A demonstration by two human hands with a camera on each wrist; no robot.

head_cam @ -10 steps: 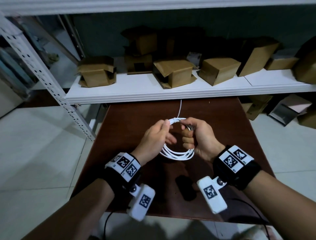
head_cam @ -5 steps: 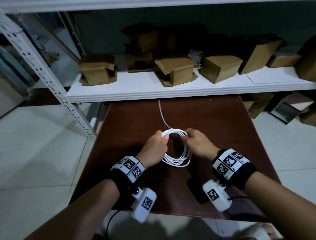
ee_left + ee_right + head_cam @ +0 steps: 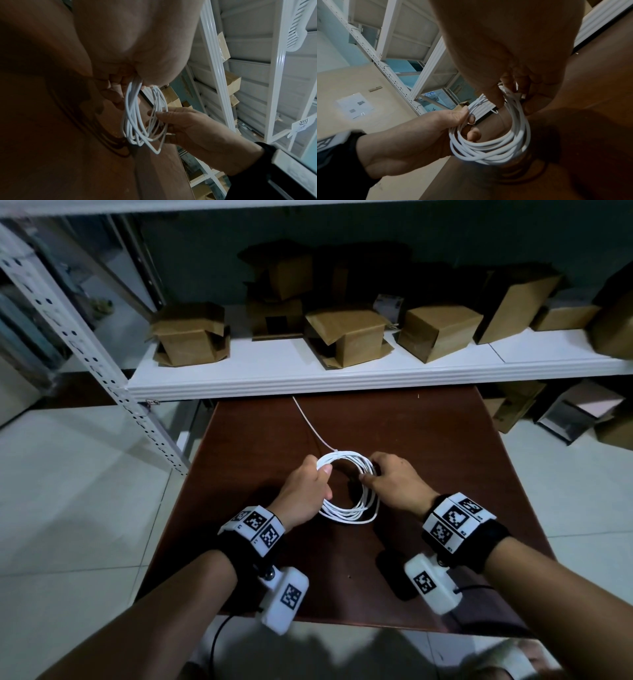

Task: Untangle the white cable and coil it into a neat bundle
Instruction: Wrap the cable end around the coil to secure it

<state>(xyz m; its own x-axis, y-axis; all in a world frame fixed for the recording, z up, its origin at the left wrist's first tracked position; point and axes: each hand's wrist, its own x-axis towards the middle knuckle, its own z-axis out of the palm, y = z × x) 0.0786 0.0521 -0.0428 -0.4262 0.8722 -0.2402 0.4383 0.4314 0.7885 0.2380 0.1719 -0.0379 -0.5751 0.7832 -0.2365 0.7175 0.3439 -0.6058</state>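
The white cable (image 3: 346,510) is wound into a round coil of several loops, low over the dark brown table (image 3: 428,446). My left hand (image 3: 308,484) pinches the coil's left side between thumb and fingers. My right hand (image 3: 394,481) pinches its right side. A loose straight tail (image 3: 308,422) runs from the coil's top toward the shelf and passes under it. In the left wrist view the coil (image 3: 137,121) hangs from my fingers with the right hand (image 3: 185,128) gripping it. The right wrist view shows the loops (image 3: 496,146) held by the left hand (image 3: 423,132).
A white metal shelf (image 3: 342,371) with several cardboard boxes (image 3: 349,337) stands just behind the table, overhanging its far edge. Its perforated upright (image 3: 102,364) slants down at the left. More boxes (image 3: 582,419) lie on the tiled floor at the right.
Both hands have lowered the coil toward the table and spread it into a rounder, flatter ring. The tail now trails left toward the shelf instead of straight up.
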